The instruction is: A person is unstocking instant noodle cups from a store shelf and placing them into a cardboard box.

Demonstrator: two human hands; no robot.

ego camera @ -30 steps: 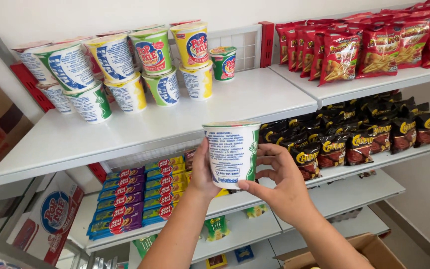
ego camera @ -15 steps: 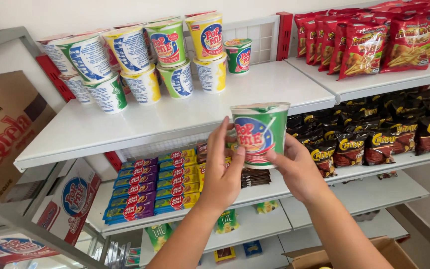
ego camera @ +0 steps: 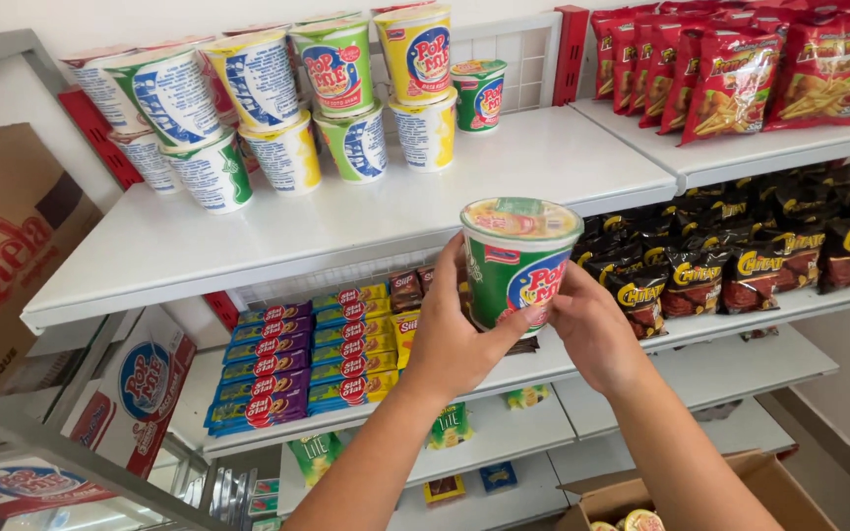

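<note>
Cup (ego camera: 516, 264) clamped between left hand (ego camera: 459, 339) and right hand (ego camera: 592, 334); best kept upright, lid level, near shelf (ego camera: 366, 221).

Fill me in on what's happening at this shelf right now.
A person holds a green instant noodle cup in both hands, the left hand and right hand wrapped round its sides, upright in front of the white shelf. At the back of that shelf stand stacked noodle cups in two tiers. Red snack bags fill the shelf to the right, dark snack bags the one below. An open cardboard box sits below.
</note>
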